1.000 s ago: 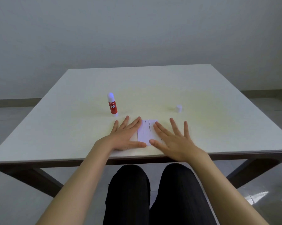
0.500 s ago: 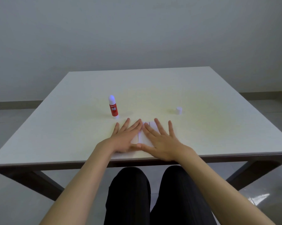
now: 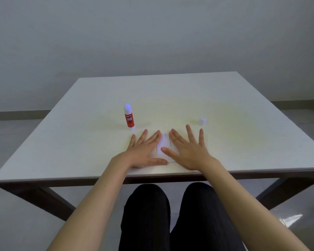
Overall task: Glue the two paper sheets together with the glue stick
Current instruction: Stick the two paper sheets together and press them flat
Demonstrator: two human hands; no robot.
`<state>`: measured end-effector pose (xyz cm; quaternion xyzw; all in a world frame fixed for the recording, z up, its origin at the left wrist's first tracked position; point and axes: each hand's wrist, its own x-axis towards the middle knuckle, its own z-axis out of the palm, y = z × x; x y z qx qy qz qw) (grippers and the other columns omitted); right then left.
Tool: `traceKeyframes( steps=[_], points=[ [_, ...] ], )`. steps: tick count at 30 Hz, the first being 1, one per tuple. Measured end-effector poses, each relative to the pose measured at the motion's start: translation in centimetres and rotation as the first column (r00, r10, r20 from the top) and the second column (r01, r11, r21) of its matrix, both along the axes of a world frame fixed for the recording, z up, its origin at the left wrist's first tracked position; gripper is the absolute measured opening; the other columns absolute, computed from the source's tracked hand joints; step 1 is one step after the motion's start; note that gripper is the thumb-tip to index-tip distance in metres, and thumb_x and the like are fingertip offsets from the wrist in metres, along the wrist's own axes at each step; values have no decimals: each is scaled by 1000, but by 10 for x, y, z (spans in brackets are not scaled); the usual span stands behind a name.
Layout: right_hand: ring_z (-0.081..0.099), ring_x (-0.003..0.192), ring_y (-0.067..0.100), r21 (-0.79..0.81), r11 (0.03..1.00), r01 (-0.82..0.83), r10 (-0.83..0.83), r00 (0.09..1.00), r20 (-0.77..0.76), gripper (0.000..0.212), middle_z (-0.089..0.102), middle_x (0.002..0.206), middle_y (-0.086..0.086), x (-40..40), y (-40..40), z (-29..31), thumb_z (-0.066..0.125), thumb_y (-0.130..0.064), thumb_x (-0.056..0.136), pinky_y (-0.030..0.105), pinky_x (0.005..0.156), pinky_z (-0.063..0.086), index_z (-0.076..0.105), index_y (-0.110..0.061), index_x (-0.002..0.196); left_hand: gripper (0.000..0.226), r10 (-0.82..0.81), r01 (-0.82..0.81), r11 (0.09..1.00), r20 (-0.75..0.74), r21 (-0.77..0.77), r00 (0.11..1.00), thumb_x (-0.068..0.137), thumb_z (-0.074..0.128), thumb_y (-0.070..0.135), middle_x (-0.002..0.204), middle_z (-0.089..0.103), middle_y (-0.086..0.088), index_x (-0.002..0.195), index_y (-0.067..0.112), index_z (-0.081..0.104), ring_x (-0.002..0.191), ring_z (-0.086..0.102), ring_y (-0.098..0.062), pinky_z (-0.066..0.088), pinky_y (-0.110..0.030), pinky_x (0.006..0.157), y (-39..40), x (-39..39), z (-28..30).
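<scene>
Both flat, splayed hands, left hand (image 3: 143,151) and right hand (image 3: 187,151), press paper sheets (image 3: 164,144) between glue stick (image 3: 129,117) and cap (image 3: 202,121).

Only the glue stick (image 3: 129,118) and cap (image 3: 202,121) break the open table (image 3: 170,95).

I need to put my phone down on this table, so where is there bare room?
The far half of the table, beyond the glue stick and the small white cap, is bare. So are the left side, left of the glue stick, and the right side, past the cap. The near middle is crowded: left hand and right hand lie flat on the paper.
</scene>
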<state>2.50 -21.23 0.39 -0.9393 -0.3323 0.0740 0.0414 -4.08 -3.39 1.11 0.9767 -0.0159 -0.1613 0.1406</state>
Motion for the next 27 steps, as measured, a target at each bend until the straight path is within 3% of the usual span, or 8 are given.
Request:
traceKeyframes(
  steps=[4, 8, 13, 18, 22, 25, 27],
  points=[
    [-33, 138, 14, 56, 988, -146, 147, 989, -5, 98, -10, 159, -18, -21, 5, -11, -8, -86, 66, 53, 106, -30, -9, -33, 149, 89, -25, 24, 999, 12, 37, 1000, 89, 43, 58, 156, -23, 18, 148, 28, -17, 143, -27, -19, -16, -50, 115, 2, 1, -1],
    [-29, 142, 21, 12, 1000, 18, -18, 998, 54, 90, -13, 158, -18, -16, -19, -4, -3, -79, 74, 54, 107, -27, -9, -31, 149, 101, 11, -11, 1000, 12, -7, 1000, 79, 42, 73, 156, -22, 19, 148, 28, -16, 142, -29, -15, -17, -50, 115, 1, 1, -2],
    [-38, 136, 15, 57, 982, -179, 175, 982, 64, 97, -10, 158, -20, -54, -34, -9, -10, -86, 67, 48, 101, -38, -6, -34, 149, 103, 1, -1, 1000, 17, -17, 1000, 78, 42, 74, 155, -23, 19, 148, 28, -16, 141, -30, -15, -20, -48, 114, 3, 2, -5],
    [-30, 141, 20, 37, 999, -29, 27, 998, 57, 96, -9, 157, -22, -46, -45, 4, -12, -80, 66, 55, 107, -29, -5, -33, 150, 101, 7, -7, 1000, 21, 0, 1000, 80, 43, 72, 156, -23, 18, 148, 27, -16, 142, -29, -16, -19, -48, 114, 3, 1, -4],
    [-31, 140, 15, 85, 993, -87, 85, 996, 24, 98, -4, 158, -19, -59, -34, -2, -10, -84, 68, 50, 104, -35, -1, -31, 150, 100, 4, -5, 1000, 36, 2, 999, 80, 42, 71, 156, -23, 17, 148, 28, -18, 142, -30, -15, -19, -48, 114, 4, 0, -6],
    [-25, 143, 16, 172, 985, 19, -7, 998, -69, 97, -3, 159, -20, -49, -34, -2, -8, -82, 68, 51, 107, -30, 2, -32, 150, 96, 68, -61, 992, 63, -108, 996, 83, 44, 66, 159, -16, 10, 148, 29, -17, 142, -28, -11, -19, -44, 115, 4, -2, -5],
    [-21, 145, 16, 231, 970, 71, -39, 989, -142, 96, -4, 158, -20, -45, -35, -2, -5, -80, 67, 51, 109, -26, 3, -32, 150, 93, 145, -123, 946, 52, -301, 988, 82, 44, 67, 160, -13, 8, 147, 35, -15, 142, -25, -9, -17, -41, 116, 7, -5, -2]
  ],
)
